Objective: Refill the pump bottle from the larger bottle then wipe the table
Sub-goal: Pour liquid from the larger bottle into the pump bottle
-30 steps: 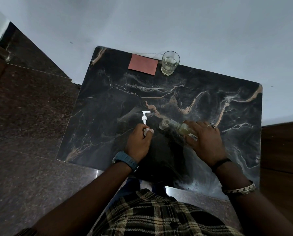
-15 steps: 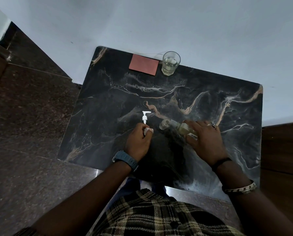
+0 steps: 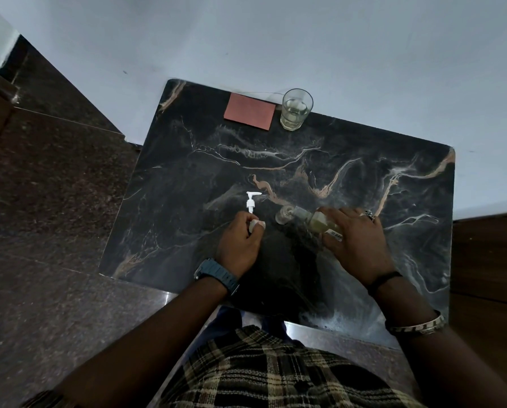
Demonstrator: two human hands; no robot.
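My right hand (image 3: 355,242) grips a clear bottle (image 3: 314,220) of yellowish liquid with a barcode label. The bottle is tilted low over the black marble table (image 3: 187,172), neck pointing left. At the neck's end is a round clear mouth (image 3: 283,216); I cannot tell whether it belongs to this bottle or to a second one. A white pump head (image 3: 253,201) lies on the table just beyond my left hand (image 3: 240,242), which is closed on a small whitish cap (image 3: 256,225).
A folded reddish cloth (image 3: 249,111) lies at the table's far edge. Right beside it stands a drinking glass (image 3: 296,113) partly filled with clear liquid. The wall is directly behind the table, with dark stone floor to the left.
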